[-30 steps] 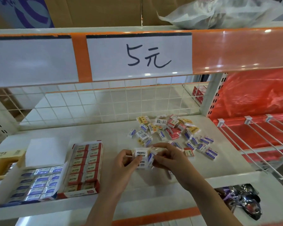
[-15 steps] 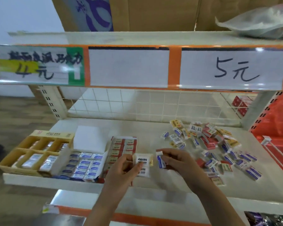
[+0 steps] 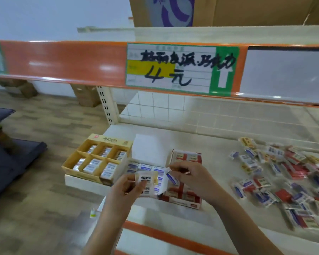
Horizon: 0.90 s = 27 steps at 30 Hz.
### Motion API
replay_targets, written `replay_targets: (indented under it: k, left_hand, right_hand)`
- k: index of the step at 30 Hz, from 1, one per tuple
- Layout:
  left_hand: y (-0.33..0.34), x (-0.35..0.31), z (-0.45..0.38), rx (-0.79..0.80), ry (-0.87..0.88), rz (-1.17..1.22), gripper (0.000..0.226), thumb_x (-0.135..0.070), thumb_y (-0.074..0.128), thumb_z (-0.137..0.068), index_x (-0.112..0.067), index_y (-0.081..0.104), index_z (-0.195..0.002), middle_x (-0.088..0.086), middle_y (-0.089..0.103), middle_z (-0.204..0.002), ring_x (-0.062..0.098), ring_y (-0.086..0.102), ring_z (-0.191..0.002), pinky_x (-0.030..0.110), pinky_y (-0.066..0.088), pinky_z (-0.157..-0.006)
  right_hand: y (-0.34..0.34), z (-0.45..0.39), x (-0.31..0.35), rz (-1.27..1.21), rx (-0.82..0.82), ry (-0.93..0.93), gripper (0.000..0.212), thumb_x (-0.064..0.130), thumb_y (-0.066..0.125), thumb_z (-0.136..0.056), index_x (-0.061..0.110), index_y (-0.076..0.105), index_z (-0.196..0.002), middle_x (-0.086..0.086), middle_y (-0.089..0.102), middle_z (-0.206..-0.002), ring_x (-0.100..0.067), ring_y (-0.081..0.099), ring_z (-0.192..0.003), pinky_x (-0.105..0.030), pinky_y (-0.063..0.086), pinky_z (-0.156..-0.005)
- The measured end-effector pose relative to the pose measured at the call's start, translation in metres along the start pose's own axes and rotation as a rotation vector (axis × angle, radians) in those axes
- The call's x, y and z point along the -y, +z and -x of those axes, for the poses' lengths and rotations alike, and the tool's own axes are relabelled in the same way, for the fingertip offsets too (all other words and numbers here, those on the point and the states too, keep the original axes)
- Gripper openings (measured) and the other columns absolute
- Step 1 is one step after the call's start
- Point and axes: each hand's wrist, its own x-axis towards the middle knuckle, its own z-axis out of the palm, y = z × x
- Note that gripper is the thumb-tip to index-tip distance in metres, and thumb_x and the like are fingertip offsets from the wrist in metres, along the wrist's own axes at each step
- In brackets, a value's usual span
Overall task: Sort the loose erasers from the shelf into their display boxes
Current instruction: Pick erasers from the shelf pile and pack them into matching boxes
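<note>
A person stands at a white shop shelf (image 3: 219, 144), both hands out over its front left part. Left hand (image 3: 126, 188) pinches a small stack of yellow-wrapped erasers (image 3: 146, 181) btwn thumb and curled fingers. Right hand (image 3: 190, 176) pinches one blue-striped eraser (image 3: 170, 176) at its fingertips, held just above the blue display box (image 3: 145, 167).

Step in hand, as I judge it: dropping sorted pieces into their boxes. The blue one looks bound for the blue box directly under it; the yellow stack probably goes to the yellow divided box (image 3: 98, 159) further left, which sits at the shelf's left end, w/ one corner near the edge. The red display box (image 3: 187, 179) sits just right of the blue one, partly under the right hand.

The loose pile of erasers (image 3: 282, 177) lies well apart to the right, so the task is far from done.

Room: open shelf behind the boxes; overhead, an orange price rail (image 3: 63, 61) limits lift height. Left of the shelf is only floor, so a slip there means a drop.
</note>
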Motion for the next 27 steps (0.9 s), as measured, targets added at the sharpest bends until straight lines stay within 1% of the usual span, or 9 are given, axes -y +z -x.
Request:
replay_targets:
  k: [3, 6, 9, 14, 17, 20, 22, 24, 27]
  left_hand:
    - [-0.023, 0.004, -0.003, -0.031, -0.003, 0.053, 0.009, -0.018, 0.068, -0.083, -0.012, 0.066, -0.09, 0.009, 0.072, -0.084, 0.026, 0.068, -0.084, 0.039, 0.051, -0.079]
    - [-0.043, 0.006, -0.007, -0.063, 0.0, 0.093, 0.008, -0.012, 0.065, -0.084, -0.007, 0.064, -0.09, 0.007, 0.073, -0.081, 0.018, 0.069, -0.078, 0.025, 0.054, -0.068]
    - [-0.061, 0.009, -0.012, -0.07, -0.005, 0.118, 0.007, -0.011, 0.064, -0.085, -0.007, 0.063, -0.091, 0.004, 0.073, -0.082, 0.017, 0.07, -0.078, 0.025, 0.055, -0.067]
    - [-0.088, 0.014, -0.02, -0.057, -0.023, 0.146, 0.011, -0.012, 0.062, -0.084, -0.007, 0.063, -0.094, 0.002, 0.074, -0.084, 0.011, 0.07, -0.078, 0.016, 0.053, -0.058]
    - [-0.101, 0.019, -0.025, -0.049, -0.023, 0.112, 0.015, -0.018, 0.063, -0.081, -0.009, 0.063, -0.093, -0.001, 0.074, -0.083, 0.013, 0.07, -0.079, 0.022, 0.055, -0.061]
    - [-0.111, 0.024, -0.029, -0.052, 0.016, 0.0, 0.027, -0.033, 0.064, -0.072, -0.014, 0.063, -0.091, 0.003, 0.072, -0.083, 0.022, 0.069, -0.081, 0.041, 0.056, -0.073]
    - [-0.116, 0.024, -0.032, -0.062, 0.04, -0.051, 0.03, -0.039, 0.063, -0.069, -0.016, 0.062, -0.089, 0.006, 0.07, -0.081, 0.026, 0.067, -0.08, 0.048, 0.055, -0.074]
    - [-0.12, 0.025, -0.034, -0.068, 0.043, -0.064, 0.033, -0.042, 0.063, -0.067, -0.016, 0.063, -0.089, 0.006, 0.07, -0.08, 0.028, 0.066, -0.079, 0.05, 0.055, -0.073]
    - [-0.124, 0.026, -0.037, -0.067, 0.04, -0.07, 0.034, -0.043, 0.063, -0.066, -0.018, 0.063, -0.09, 0.004, 0.071, -0.082, 0.025, 0.067, -0.078, 0.049, 0.056, -0.073]
  right_hand:
    - [0.021, -0.017, 0.01, 0.118, 0.013, -0.063, 0.02, 0.028, 0.06, -0.09, 0.024, 0.068, -0.108, 0.024, 0.061, -0.087, 0.002, 0.059, -0.084, -0.013, 0.043, -0.072]
    - [0.042, -0.033, 0.017, 0.219, 0.001, -0.103, 0.02, 0.028, 0.061, -0.089, 0.023, 0.068, -0.107, 0.018, 0.064, -0.092, 0.004, 0.057, -0.081, -0.008, 0.041, -0.07]
    - [0.062, -0.046, 0.025, 0.254, 0.0, -0.134, 0.018, 0.024, 0.062, -0.089, 0.02, 0.071, -0.104, 0.005, 0.069, -0.097, -0.005, 0.059, -0.084, -0.011, 0.042, -0.073]
    - [0.092, -0.066, 0.028, 0.406, 0.009, -0.189, 0.021, 0.027, 0.062, -0.089, 0.02, 0.07, -0.108, 0.002, 0.069, -0.101, -0.004, 0.055, -0.082, -0.006, 0.035, -0.067]
    - [0.104, -0.073, 0.029, 0.418, -0.006, -0.208, 0.022, 0.024, 0.061, -0.09, 0.018, 0.069, -0.11, 0.001, 0.069, -0.104, -0.007, 0.057, -0.09, -0.009, 0.039, -0.076]
    - [0.113, -0.077, 0.031, 0.416, -0.015, -0.194, 0.022, 0.021, 0.059, -0.091, 0.017, 0.068, -0.11, 0.002, 0.068, -0.107, -0.01, 0.057, -0.096, -0.02, 0.045, -0.086]
    - [0.118, -0.08, 0.031, 0.442, -0.017, -0.189, 0.022, 0.021, 0.056, -0.092, 0.018, 0.067, -0.111, 0.003, 0.067, -0.108, -0.009, 0.055, -0.098, -0.018, 0.042, -0.086]
    - [0.122, -0.082, 0.03, 0.482, -0.028, -0.194, 0.023, 0.022, 0.054, -0.093, 0.02, 0.066, -0.113, 0.003, 0.065, -0.11, -0.008, 0.052, -0.1, -0.014, 0.036, -0.084]
    - [0.125, -0.084, 0.029, 0.563, -0.046, -0.187, 0.025, 0.023, 0.05, -0.095, 0.021, 0.063, -0.116, 0.004, 0.061, -0.112, -0.01, 0.048, -0.104, -0.019, 0.036, -0.088]
